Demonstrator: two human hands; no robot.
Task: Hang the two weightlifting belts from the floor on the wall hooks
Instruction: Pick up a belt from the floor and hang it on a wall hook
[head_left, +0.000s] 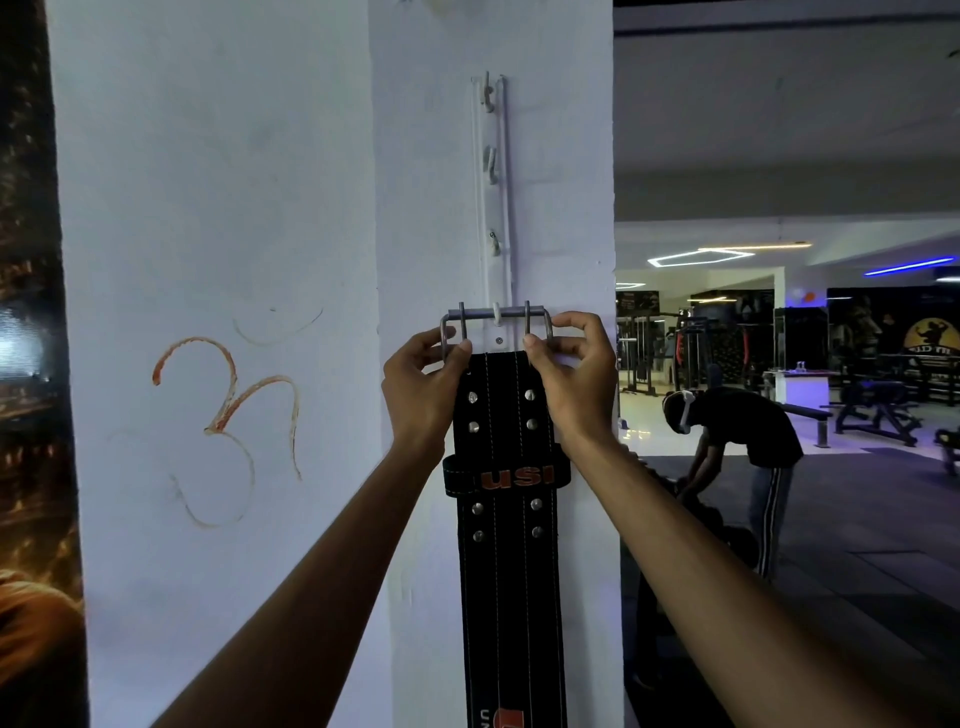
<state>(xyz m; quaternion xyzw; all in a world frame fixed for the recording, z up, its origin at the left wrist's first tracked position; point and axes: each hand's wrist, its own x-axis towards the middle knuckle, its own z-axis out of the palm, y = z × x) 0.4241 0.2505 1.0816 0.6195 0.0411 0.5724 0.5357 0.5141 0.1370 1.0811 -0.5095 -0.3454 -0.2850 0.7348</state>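
Observation:
A black weightlifting belt (506, 561) with silver studs and an orange "USI" loop hangs straight down the white pillar. Its metal buckle (493, 315) rests over the lowest white hook (496, 313) of a vertical hook rail (493, 208). My left hand (423, 387) pinches the buckle's left side and the belt's top corner. My right hand (574, 376) pinches the right side the same way. Three higher hooks on the rail are bare. A second belt is not in view.
The white pillar (571, 156) ends in a corner just right of the belt. A red symbol (228, 410) is drawn on the wall to the left, beside a dark poster (31, 415). At right, a person (737, 457) bends over among gym benches and machines.

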